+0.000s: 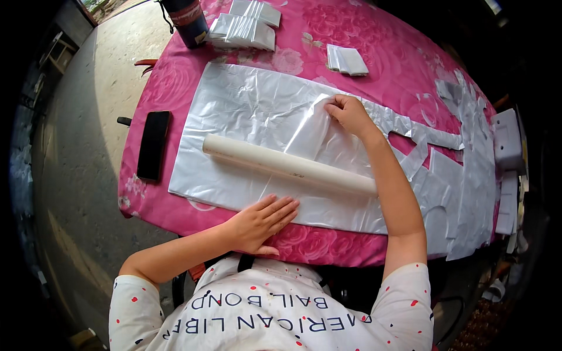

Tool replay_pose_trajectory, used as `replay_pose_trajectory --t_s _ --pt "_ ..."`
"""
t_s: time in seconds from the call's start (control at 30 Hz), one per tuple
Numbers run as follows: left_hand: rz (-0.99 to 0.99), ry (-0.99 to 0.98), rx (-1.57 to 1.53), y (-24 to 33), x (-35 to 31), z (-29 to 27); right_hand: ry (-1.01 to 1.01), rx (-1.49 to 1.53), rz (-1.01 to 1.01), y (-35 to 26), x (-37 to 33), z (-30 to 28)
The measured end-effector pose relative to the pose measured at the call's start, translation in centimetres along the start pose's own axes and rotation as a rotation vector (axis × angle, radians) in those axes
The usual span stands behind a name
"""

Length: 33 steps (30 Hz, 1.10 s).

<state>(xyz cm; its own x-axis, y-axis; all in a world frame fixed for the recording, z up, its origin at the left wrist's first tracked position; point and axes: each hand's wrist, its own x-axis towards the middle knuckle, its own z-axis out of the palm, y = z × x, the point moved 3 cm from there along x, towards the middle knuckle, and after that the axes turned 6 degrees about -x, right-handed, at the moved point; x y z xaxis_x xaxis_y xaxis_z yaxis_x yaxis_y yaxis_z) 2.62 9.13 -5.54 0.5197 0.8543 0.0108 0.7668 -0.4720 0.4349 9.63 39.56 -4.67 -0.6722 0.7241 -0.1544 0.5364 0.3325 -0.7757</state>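
Note:
A stack of thin white plastic bags (240, 99) lies spread over the table, with cut handle loops toward the right. Across it rests a long cream-white tube (281, 163), slanting down to the right until my right forearm covers its end. My left hand (260, 222) is laid flat on the near edge of the stack, fingers stretched out. Near the far edge, my right hand (351, 117) pinches the top bag's plastic film between thumb and fingers. A raised fold (310, 126) of the film runs from that pinch toward the tube.
A pink flowered cloth (170, 88) covers the table. A black phone (154, 145) lies on the left. Folded bag bundles (246, 29), a smaller bundle (348, 60) and a dark cup (187, 22) stand at the back. Loose plastic pieces (474, 175) drape over the right side.

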Motion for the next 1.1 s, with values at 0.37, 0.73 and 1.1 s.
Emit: replay_pose_trajectory --t_s 0.37,0.73,1.1 --pt "-0.085 0.053 -0.008 2.4 -0.7 1.8 0.203 -0.76 -0.598 -4.1 -16.4 7.5" --pt "0.006 0.031 -0.064 1.5 -1.4 0.8 0.517 -0.73 -0.114 4.4 -17.4 -5.5" --pt "-0.182 0.075 0.103 4.7 -0.8 4.0 0.104 -0.52 -0.676 -4.9 -16.8 5.7"
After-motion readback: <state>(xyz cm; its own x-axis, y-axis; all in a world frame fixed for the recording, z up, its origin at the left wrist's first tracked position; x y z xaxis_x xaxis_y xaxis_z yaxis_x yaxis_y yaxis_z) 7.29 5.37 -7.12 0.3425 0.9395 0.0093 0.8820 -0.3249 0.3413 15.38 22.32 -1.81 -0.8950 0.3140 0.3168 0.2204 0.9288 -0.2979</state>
